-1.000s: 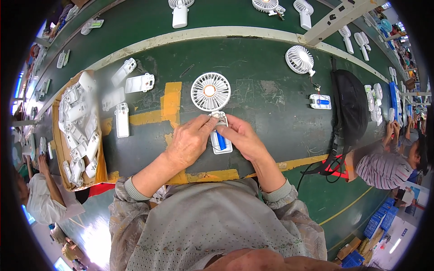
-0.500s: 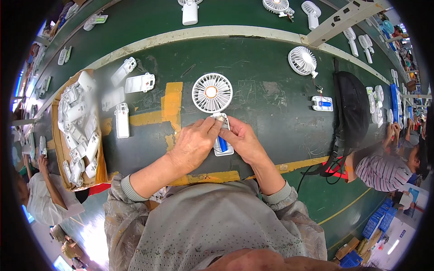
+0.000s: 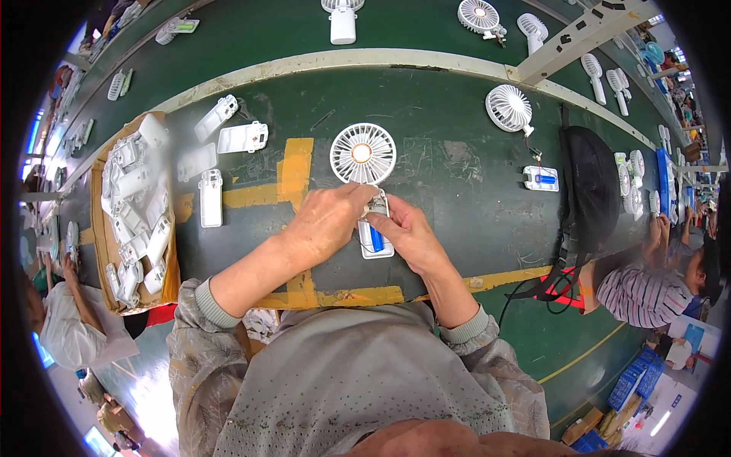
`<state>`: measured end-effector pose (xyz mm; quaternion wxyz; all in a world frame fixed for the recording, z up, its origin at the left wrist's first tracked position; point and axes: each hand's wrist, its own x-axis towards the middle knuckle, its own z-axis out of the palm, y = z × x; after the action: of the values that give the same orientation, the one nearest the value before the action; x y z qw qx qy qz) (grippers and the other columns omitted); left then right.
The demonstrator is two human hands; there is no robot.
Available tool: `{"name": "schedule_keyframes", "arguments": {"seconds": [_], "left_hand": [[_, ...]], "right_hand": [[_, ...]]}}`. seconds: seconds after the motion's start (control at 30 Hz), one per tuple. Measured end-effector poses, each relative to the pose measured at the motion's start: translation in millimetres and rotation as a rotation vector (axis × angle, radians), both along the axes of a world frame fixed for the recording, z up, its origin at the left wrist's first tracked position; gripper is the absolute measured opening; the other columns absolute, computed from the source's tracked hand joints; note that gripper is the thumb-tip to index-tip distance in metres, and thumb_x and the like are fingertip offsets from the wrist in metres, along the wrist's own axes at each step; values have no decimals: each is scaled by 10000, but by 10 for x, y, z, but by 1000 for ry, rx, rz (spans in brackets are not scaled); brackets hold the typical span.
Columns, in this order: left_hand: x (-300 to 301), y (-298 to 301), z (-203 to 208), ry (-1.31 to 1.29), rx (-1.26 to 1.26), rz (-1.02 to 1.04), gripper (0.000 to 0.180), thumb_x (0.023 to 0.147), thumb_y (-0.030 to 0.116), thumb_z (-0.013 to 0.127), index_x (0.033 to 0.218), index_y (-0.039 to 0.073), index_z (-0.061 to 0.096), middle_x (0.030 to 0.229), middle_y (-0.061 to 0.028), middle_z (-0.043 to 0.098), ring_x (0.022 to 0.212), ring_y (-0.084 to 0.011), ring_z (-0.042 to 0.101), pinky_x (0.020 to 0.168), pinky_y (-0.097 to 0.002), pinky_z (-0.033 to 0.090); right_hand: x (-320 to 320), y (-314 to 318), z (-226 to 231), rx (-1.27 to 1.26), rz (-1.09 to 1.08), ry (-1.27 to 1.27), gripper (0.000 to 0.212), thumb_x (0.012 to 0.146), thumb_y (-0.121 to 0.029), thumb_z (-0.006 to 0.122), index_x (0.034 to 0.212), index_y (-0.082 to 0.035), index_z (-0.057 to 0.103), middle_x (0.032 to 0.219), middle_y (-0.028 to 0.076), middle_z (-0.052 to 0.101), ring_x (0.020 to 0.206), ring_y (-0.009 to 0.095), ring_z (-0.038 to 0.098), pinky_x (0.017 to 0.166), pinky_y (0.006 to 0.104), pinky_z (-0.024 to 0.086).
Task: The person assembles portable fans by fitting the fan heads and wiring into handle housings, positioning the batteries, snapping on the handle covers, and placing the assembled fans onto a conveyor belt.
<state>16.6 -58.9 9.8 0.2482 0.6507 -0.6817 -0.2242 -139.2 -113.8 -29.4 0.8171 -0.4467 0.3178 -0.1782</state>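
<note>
In front of me lies a white handheld fan with a round grille head (image 3: 363,154). Its open handle shell (image 3: 387,250) holds a blue cylindrical battery (image 3: 376,239), and a thin wire shows beside it. My left hand (image 3: 324,221) is closed, thumb and fingers pinching the neck just below the grille. The exact part under those fingertips is hidden. My right hand (image 3: 412,234) grips the shell's right edge, its thumb lying across the upper part by small inner parts (image 3: 376,203).
A cardboard box (image 3: 171,259) of white shells stands at left, with loose shell halves (image 3: 244,137) beside it. To the right are another fan head (image 3: 509,108), wired to a battery shell (image 3: 541,179), and a black bag (image 3: 592,183). A metal rail (image 3: 335,58) crosses behind.
My left fingers have shifted slightly up at the fan's neck, and more of the inner parts shows. Beyond the rail, several fans have moved to the right.
</note>
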Motion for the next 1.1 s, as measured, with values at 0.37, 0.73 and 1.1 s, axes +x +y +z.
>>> {"name": "schedule_keyframes", "arguments": {"seconds": [0.37, 0.73, 1.1], "left_hand": [[75, -145, 86, -52, 156, -78, 228, 703, 0, 632, 918, 36, 565, 766, -173, 628, 748, -369, 613, 640, -452, 483], [158, 190, -166, 196, -299, 13, 239, 752, -55, 568, 977, 23, 593, 888, -147, 606, 788, -334, 603, 642, -374, 506], [-155, 335, -311, 54, -449, 201, 139, 703, 5, 671, 836, 31, 640, 772, -83, 612, 665, -241, 614, 557, -328, 499]], "right_hand": [[-5, -41, 1, 7, 46, 5, 266, 900, -132, 535, 1113, 26, 524, 964, 52, 623, 858, 80, 576, 726, 225, 472], [105, -87, -9, 102, -79, 88, 247, 940, -207, 476, 1010, 9, 573, 869, 99, 641, 730, 125, 631, 640, 237, 516], [163, 17, -212, 8, -259, 174, 256, 906, -253, 535, 934, -1, 570, 795, 23, 585, 680, 62, 520, 574, 222, 431]]}}
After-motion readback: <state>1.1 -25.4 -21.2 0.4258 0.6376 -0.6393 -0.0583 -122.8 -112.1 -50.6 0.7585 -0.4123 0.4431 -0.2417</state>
